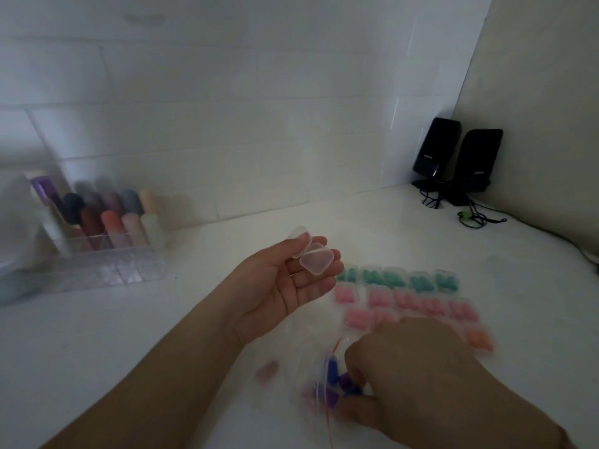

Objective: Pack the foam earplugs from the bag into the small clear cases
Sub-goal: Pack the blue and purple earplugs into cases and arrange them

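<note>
My left hand [285, 286] is raised palm up over the white counter and holds a small clear case [312, 256], hinged open, on its fingertips. Lower right, my right hand [411, 374] reaches into a clear zip bag [319, 367] with a red seal line, its fingers curled among blue and purple foam earplugs [338, 382]. Whether they pinch one is blurred. A loose pink earplug [267, 371] lies left of the bag. Beyond my right hand, rows of filled cases hold green earplugs [398, 280], pink earplugs [408, 301] and orange earplugs [479, 341].
A clear organiser box [107, 254] with several coloured sticks stands at the left against the tiled wall. Two black speakers [457, 160] with cables sit in the back right corner. Bare white counter [113, 335] lies left of my left arm.
</note>
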### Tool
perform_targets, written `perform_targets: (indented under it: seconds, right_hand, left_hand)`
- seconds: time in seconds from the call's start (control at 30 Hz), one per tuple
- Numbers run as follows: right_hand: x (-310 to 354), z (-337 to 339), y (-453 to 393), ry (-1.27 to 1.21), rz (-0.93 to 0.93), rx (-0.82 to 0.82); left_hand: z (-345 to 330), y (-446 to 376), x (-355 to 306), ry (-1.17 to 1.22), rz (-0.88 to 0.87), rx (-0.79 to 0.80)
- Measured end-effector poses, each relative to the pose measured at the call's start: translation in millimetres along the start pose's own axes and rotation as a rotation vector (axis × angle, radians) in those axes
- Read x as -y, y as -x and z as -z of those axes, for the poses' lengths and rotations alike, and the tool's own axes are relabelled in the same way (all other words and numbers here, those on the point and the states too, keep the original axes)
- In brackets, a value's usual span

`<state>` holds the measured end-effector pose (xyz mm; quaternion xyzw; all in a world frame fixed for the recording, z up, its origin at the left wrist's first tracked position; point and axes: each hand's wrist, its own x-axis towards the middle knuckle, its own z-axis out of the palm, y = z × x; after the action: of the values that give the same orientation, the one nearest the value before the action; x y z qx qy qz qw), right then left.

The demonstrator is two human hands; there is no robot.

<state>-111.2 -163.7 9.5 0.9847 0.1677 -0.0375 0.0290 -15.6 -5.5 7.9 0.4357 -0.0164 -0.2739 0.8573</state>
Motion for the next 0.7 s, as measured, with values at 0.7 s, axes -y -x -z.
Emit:
perform_targets:
  seconds: [0.7]
  right_hand:
    - [-36.0,10.9,-15.2,-0.369,0.151,-0.780]
  left_hand:
    - [-3.0,10.3,0.3,-0.081,0.197,0.238]
